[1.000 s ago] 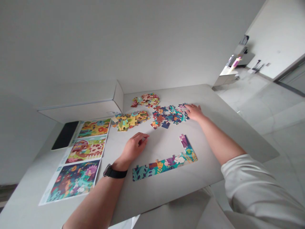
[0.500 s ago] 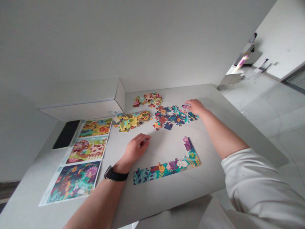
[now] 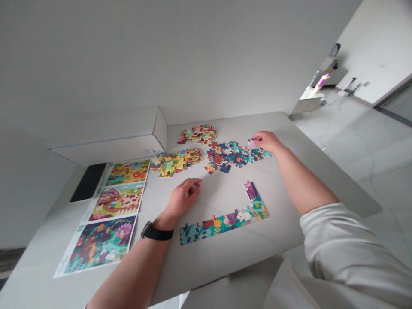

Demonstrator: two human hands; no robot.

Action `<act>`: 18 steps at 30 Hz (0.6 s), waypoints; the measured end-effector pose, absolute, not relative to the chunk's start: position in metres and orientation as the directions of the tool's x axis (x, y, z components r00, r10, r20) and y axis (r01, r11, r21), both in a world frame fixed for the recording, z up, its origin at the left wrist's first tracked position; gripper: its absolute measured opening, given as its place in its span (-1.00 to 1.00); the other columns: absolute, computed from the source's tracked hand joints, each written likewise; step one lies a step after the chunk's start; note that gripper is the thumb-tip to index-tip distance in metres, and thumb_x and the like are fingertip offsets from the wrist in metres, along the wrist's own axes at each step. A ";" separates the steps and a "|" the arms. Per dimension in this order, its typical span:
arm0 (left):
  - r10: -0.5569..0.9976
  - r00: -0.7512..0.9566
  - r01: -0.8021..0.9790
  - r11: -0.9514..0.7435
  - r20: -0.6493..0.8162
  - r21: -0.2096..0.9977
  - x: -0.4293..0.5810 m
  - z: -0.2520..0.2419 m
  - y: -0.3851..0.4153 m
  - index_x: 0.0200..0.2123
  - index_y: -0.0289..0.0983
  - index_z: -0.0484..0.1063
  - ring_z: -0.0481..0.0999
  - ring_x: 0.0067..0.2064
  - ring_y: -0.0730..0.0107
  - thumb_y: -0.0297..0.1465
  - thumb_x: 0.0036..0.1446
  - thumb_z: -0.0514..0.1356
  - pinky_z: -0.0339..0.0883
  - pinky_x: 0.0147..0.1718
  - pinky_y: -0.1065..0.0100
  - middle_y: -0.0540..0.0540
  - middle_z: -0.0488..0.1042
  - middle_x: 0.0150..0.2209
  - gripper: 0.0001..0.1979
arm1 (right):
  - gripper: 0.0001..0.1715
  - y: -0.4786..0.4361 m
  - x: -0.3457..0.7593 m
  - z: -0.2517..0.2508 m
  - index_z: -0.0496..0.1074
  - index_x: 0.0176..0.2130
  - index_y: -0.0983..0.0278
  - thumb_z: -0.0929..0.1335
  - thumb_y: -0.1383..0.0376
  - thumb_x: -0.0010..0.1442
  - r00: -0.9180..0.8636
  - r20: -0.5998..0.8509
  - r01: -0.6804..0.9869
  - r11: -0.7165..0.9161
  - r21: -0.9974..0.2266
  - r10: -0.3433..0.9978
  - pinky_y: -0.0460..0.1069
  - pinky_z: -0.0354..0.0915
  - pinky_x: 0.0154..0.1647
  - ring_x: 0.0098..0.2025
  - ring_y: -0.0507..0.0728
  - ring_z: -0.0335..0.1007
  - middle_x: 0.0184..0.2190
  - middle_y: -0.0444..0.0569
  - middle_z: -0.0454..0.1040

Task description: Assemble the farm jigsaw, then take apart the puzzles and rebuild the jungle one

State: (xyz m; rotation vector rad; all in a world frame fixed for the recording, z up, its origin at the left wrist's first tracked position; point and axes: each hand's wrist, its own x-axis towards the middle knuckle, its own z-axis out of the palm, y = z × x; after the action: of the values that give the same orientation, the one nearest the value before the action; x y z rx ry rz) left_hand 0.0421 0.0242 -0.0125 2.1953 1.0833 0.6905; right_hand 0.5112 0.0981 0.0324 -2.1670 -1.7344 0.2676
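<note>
My right hand [image 3: 265, 140] pinches a purple puzzle piece [image 3: 252, 141] at the right end of a dark blue and teal heap of puzzle pieces [image 3: 236, 155]. My left hand [image 3: 184, 195] rests on the table with fingers loosely bent, thumb apart, and nothing visible in it. In front of it lies a joined L-shaped strip of puzzle [image 3: 222, 224], with a white rabbit near its corner and a purple piece topping its short right side. Yellow puzzle pieces [image 3: 177, 162] are heaped beyond my left hand.
Another heap of pinkish, mixed pieces [image 3: 198, 133] lies farther back, near the wall. On the left are a printed sheet with three pictures [image 3: 140, 205], a dark-screened tablet or phone [image 3: 90, 182] and a white box [image 3: 109, 143]. The table's right edge borders a tiled floor [image 3: 363, 141].
My right hand has tilted up the purple piece in its fingertips, and a teal piece now shows at the heap's right end. My left hand stays put. The view has shifted slightly.
</note>
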 end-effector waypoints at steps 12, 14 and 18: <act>0.743 0.562 0.479 -0.650 0.363 0.590 0.048 0.013 0.017 0.04 -0.19 0.58 0.57 -0.28 0.36 -0.20 0.42 0.15 0.49 -0.26 0.30 -0.14 0.63 -0.05 -0.70 | -0.34 -0.015 0.462 0.052 0.49 -0.29 0.21 0.66 -0.17 -0.12 0.254 0.043 0.104 0.017 -0.994 0.966 -0.05 0.30 -0.32 -0.35 0.06 0.40 -0.39 -0.12 0.52; 0.750 0.538 0.470 -0.646 0.385 0.601 0.056 0.025 0.012 0.01 -0.19 0.59 0.58 -0.28 0.35 -0.18 0.41 0.18 0.49 -0.27 0.31 -0.13 0.64 -0.07 -0.71 | -0.34 -0.021 0.451 0.047 0.47 -0.31 0.20 0.66 -0.16 -0.14 0.236 0.032 0.048 0.021 -0.999 0.971 -0.06 0.27 -0.34 -0.36 0.05 0.38 -0.40 -0.14 0.51; 0.794 0.495 0.398 -0.567 0.351 0.721 0.090 0.048 0.011 0.02 -0.19 0.57 0.59 -0.29 0.38 -0.21 0.35 0.26 0.48 -0.31 0.36 -0.10 0.66 -0.12 -0.73 | -0.36 -0.022 0.438 0.035 0.44 -0.33 0.19 0.64 -0.15 -0.15 0.213 0.008 0.006 0.007 -1.000 0.977 -0.07 0.20 -0.38 -0.40 0.03 0.31 -0.44 -0.18 0.46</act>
State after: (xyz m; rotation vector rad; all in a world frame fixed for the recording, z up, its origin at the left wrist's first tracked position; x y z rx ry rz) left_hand 0.0903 0.0105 0.0480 2.1777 0.9764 0.9201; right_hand 0.4380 -0.0221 0.0348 -1.3010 -1.0570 1.0418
